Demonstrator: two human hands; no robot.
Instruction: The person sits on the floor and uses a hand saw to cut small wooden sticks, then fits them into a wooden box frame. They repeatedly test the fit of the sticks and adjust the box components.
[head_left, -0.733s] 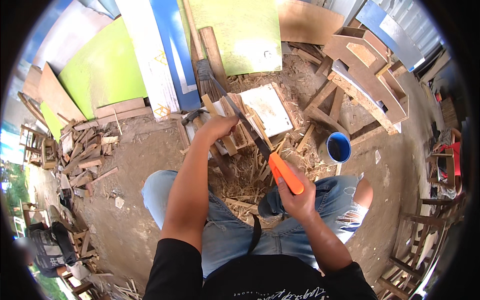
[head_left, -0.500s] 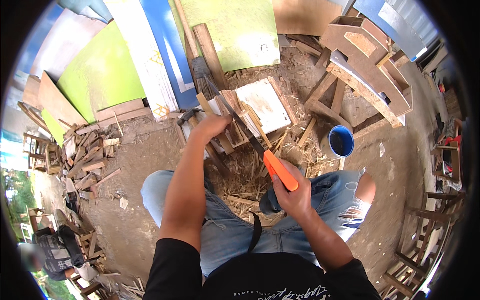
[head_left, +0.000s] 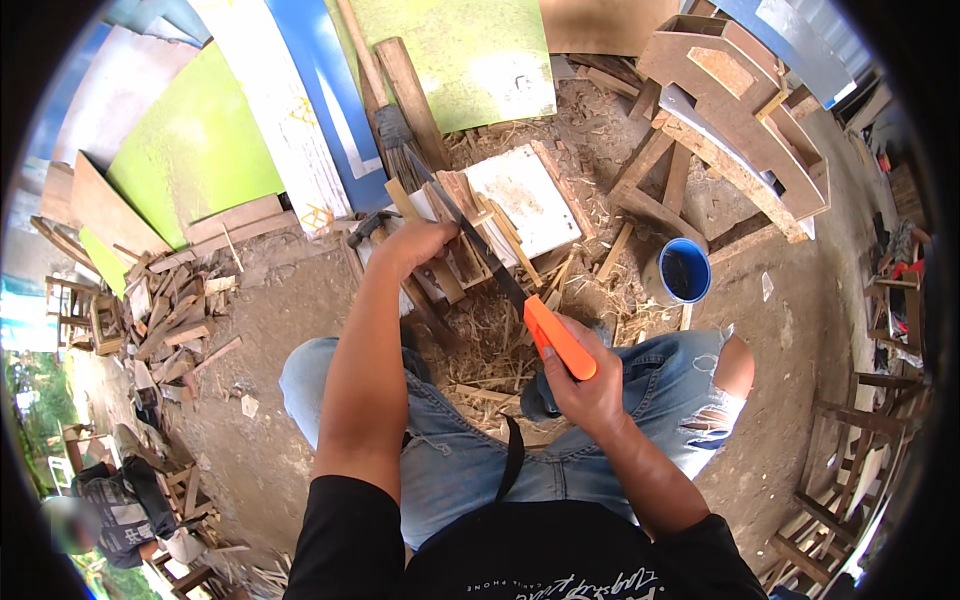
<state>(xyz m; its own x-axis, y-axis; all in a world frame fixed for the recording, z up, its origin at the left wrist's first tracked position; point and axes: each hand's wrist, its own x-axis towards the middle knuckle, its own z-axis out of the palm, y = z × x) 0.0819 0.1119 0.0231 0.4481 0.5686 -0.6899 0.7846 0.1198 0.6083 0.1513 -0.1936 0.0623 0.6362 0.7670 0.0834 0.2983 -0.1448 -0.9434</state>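
A heap of scrap wood (head_left: pixel 170 325) lies on the dirt floor at far left. Nearer the middle, a hammer (head_left: pixel 372 226) with a dark head rests beside the work, and behind it stands a broom (head_left: pixel 395 132) with a grey-bound neck. The left hand (head_left: pixel 415 247) curls over a pale wooden strip (head_left: pixel 447 282); whether it grips or only presses cannot be told. Just right of it, the handsaw (head_left: pixel 511 285) slants across brown wood pieces, its tip pointing away toward the broom. The long, dark blade narrows toward that tip, catching a bluish-grey sheen; its teeth are too small to make out. Its chunky, straight-sided handle is vivid orange, redder along the left face. Beyond the blade lies a stained white board (head_left: pixel 525 205). The right hand (head_left: pixel 592 393) is wrapped firmly around the handle. Farther right stands a blue-rimmed bucket (head_left: pixel 684 270).
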